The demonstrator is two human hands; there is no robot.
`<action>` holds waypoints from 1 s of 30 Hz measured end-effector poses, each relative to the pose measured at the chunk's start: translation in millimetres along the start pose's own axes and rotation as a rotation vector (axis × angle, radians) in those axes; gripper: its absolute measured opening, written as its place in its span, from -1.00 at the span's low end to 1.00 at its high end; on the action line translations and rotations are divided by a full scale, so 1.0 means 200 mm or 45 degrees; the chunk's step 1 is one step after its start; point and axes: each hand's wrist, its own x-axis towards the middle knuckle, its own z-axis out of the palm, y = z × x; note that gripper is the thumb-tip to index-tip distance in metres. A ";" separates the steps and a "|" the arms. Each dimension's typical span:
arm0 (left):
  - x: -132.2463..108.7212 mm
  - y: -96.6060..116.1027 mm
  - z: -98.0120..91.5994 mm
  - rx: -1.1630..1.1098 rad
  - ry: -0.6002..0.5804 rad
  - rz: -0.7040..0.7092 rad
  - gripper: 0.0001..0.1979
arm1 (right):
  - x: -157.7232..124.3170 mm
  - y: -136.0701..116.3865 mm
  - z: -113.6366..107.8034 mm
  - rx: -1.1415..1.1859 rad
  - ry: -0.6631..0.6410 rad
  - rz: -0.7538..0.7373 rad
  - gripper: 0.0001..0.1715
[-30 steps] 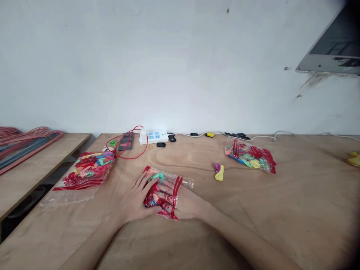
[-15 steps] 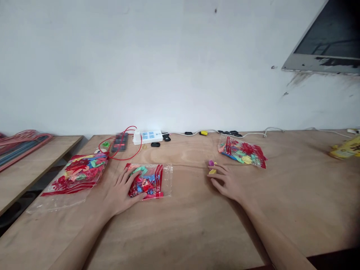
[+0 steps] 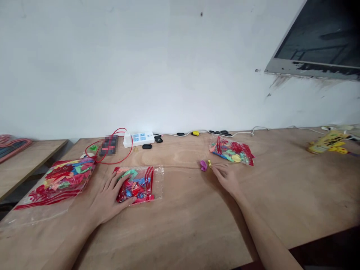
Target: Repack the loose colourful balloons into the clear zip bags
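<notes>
Pressing flat, the left hand (image 3: pixel 108 200) has its fingers spread over the near left part of a small zip-top plastic bag (image 3: pixel 140 185) of deflated balloons. The bag's long axis runs sideways across the tabletop (image 3: pixel 180 236), extending to the hand's right. The hands are well apart, and neither clamps anything. The right hand (image 3: pixel 226 180) rests open and appears empty, its fingertips just beside a yellow balloon (image 3: pixel 209 163) and a purple balloon (image 3: pixel 203 165), which lie ahead and to its left. It is the nearer hand to both. Just beyond them, ahead of the right hand, lies a second balloon bag (image 3: pixel 231 150). Left of the left hand sits a larger, fuller balloon bag (image 3: pixel 57 183). Farther ahead, by the wall (image 3: pixel 180 67), are a white power strip (image 3: pixel 138 139) and a looped red wire (image 3: pixel 131 150).
</notes>
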 end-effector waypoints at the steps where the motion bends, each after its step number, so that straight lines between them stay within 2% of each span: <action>1: 0.00 0.00 0.00 0.008 -0.007 -0.004 -0.13 | 0.01 0.02 0.00 0.005 0.065 0.047 -0.50; 4: 0.00 0.00 0.00 0.015 -0.006 -0.009 -0.13 | 0.02 0.06 0.02 -0.018 0.172 0.117 -0.39; 6: 0.00 0.00 0.00 0.008 -0.001 -0.006 -0.13 | 0.01 0.05 0.04 -0.022 0.154 0.113 -0.37; 9: 0.00 0.00 0.00 0.001 0.001 -0.007 -0.13 | 0.00 0.00 0.09 -0.026 0.021 0.036 -0.42; 14: 0.00 0.00 0.02 -0.009 0.017 -0.020 -0.13 | -0.01 -0.05 0.13 -0.210 -0.362 -0.143 -0.48; 16: 0.00 -0.01 0.02 -0.010 0.024 -0.019 -0.13 | -0.02 -0.04 0.14 -0.258 -0.406 -0.125 -0.48; 19: 0.00 -0.01 0.02 -0.011 0.020 -0.011 -0.11 | -0.02 -0.02 0.15 -0.206 -0.327 -0.054 -0.46; 21: 0.00 -0.01 0.02 -0.009 0.015 -0.002 -0.09 | -0.02 -0.04 0.15 -0.080 -0.231 -0.020 -0.44; 24: 0.00 -0.01 0.02 -0.007 0.017 0.006 -0.10 | -0.02 -0.10 0.16 0.258 -0.126 0.091 -0.40; 28: 0.00 -0.01 0.01 -0.015 0.020 0.013 -0.10 | -0.01 -0.20 0.17 0.873 -0.054 0.296 -0.37; 30: 0.00 -0.01 0.01 -0.018 0.015 0.021 -0.09 | 0.00 -0.22 0.17 1.052 -0.046 0.327 -0.33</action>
